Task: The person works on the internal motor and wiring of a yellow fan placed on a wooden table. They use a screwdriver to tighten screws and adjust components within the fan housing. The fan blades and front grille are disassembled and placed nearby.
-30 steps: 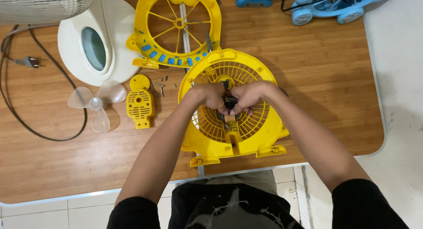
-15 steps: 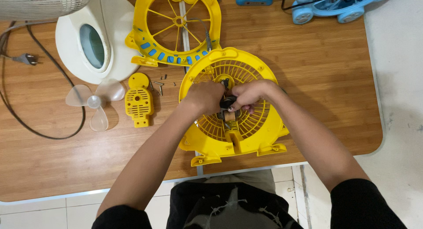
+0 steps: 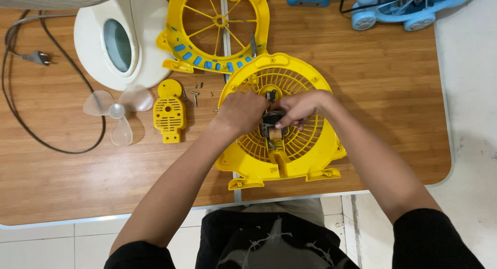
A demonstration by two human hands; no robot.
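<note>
We work with both hands over a round yellow plastic fan housing with a grilled face that lies flat on the brown wooden tabletop, near its front edge. Our left hand rests curled on the grille's left side, fingers bent; whether it pinches anything we cannot tell. Our right hand has its fingers closed around the small dark motor with its copper winding at the housing's centre. Just behind the housing lies a second yellow plastic ring with spokes and blue tabs, touching its rim. To the left, well apart from our hands, lie a small yellow vented cover plate, a clear three-bladed plastic propeller and a white rounded fan base with an oval window. A few tiny metal screws sit between the cover plate and the housing.
</note>
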